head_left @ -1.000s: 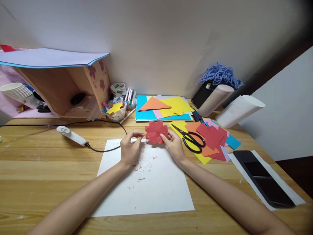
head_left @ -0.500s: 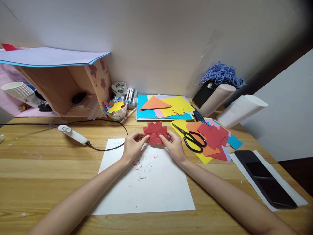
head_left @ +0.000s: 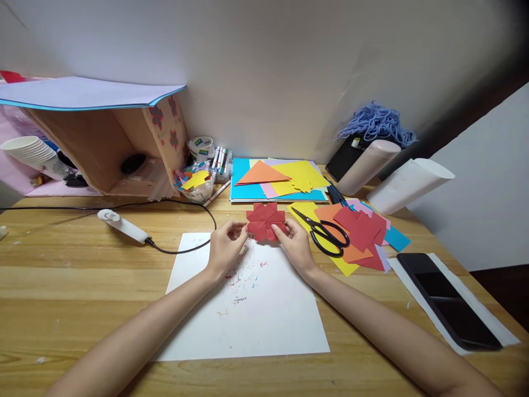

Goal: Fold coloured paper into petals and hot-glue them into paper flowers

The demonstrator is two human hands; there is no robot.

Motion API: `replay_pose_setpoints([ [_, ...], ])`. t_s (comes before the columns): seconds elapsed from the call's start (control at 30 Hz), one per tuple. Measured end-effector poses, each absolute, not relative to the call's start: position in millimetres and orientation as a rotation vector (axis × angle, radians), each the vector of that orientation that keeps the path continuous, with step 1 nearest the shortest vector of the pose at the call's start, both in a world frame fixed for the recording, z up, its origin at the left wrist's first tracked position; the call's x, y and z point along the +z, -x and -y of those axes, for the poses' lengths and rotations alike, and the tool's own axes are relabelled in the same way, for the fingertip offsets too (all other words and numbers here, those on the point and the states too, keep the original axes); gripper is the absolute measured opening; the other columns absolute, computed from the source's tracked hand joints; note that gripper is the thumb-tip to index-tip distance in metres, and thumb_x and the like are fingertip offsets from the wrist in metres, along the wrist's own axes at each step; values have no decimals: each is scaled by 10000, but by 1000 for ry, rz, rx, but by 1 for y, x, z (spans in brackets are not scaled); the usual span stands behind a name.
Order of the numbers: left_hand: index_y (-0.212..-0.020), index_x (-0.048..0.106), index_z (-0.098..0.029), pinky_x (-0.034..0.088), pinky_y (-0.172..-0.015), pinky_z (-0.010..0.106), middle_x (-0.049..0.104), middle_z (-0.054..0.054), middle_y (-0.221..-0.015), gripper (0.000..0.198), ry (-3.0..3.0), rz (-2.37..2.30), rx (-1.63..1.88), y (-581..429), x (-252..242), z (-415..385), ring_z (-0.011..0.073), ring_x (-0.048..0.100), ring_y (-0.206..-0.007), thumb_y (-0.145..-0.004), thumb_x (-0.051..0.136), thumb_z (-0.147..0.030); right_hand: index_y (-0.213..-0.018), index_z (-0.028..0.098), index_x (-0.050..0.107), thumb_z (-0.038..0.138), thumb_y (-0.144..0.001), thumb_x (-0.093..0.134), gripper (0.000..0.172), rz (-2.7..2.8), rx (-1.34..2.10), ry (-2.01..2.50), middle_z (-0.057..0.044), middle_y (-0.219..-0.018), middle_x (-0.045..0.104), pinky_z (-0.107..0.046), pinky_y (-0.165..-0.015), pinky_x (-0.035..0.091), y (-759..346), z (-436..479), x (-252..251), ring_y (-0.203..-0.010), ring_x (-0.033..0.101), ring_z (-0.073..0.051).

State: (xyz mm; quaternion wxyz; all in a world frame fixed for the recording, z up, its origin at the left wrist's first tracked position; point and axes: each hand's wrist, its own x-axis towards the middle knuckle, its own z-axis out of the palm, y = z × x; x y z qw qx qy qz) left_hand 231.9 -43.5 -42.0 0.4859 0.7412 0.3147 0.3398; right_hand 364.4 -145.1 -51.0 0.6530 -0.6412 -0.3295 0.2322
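Observation:
A red folded paper flower (head_left: 265,221) with notched petals and crease lines is held up above the far edge of a white sheet of paper (head_left: 264,320). My right hand (head_left: 295,245) pinches its right side, thumb across the front and fingers behind. At the flower's left edge, the closed fingertips and thumb of my left hand (head_left: 226,245) grip only its margin. Small coloured marks dot the white sheet beneath. Just right of my right hand lie black-handled scissors (head_left: 324,231) on loose coloured paper.
Red paper pieces (head_left: 361,226) lie beyond the scissors, with a black phone (head_left: 448,300) farther right. Coloured sheets (head_left: 243,193) are stacked at the back. A white corded device (head_left: 124,227) lies left, its cable curving toward the white sheet. A cardboard box (head_left: 165,149) stands back left.
The paper flower has shifted slightly right and up. My left thumb has slid off its front to the edge, while my right hand keeps its pinch.

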Motion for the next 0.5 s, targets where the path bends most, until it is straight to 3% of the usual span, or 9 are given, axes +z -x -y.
replay_pose_setpoints([
  [0.3,-764,606,-185,384,-569,236,607,8,-715,159,-2008,-802,903,-230,-35,45,117,513,-615,-788,454,-225,-901,162,567,380,-754,566,263,742,512,1457,-74,-915,642,-322,-754,496,-365,145,-51,-846,606,-196],
  [0.5,-649,437,-193,339,-576,234,468,-25,-615,219,-1936,-833,868,-229,-35,43,118,439,-587,-840,371,-277,-889,159,565,376,-753,568,255,738,497,1464,-69,-904,642,-307,-742,487,-365,145,-51,-828,605,-187],
])
